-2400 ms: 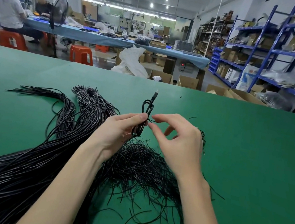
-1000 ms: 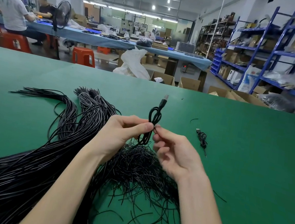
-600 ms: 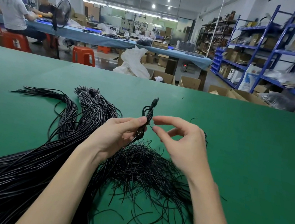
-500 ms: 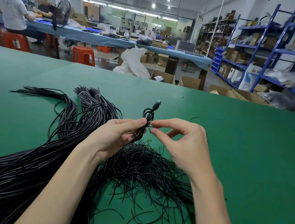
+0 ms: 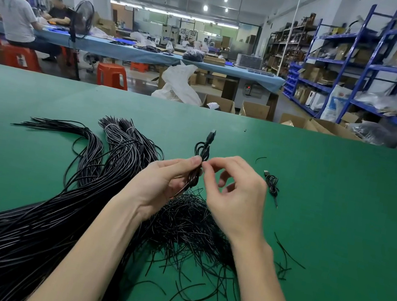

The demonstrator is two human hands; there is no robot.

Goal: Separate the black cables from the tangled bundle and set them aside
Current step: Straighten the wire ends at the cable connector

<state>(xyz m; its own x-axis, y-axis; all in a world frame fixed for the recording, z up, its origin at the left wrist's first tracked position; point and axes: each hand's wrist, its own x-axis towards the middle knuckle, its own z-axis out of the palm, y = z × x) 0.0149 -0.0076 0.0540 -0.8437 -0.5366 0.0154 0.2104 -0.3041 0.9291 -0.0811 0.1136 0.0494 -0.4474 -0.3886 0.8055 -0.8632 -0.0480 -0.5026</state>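
My left hand (image 5: pixel 163 184) pinches a short black cable (image 5: pixel 202 151) folded into a small coil, its USB plug pointing up. My right hand (image 5: pixel 235 199) hovers just right of it, thumb and forefinger touching the coil at the pinch point; whether it grips I cannot tell for sure. Under both hands lies a tangled heap of thin black wires (image 5: pixel 186 228). A long thick bundle of black cables (image 5: pixel 27 226) runs from the lower left up to tied ends (image 5: pixel 119 125). One small coiled cable (image 5: pixel 272 186) lies apart on the right.
All of this rests on a green table (image 5: pixel 337 228) whose far edge is in the upper half. Bare green surface lies to the right. Beyond it are orange stools, cardboard boxes, blue shelving and two people seated at a far bench.
The held coil has stayed in my left hand. My right hand's fingers have shifted at the coil and drawn slightly left, uncovering the small coiled cable on the right.
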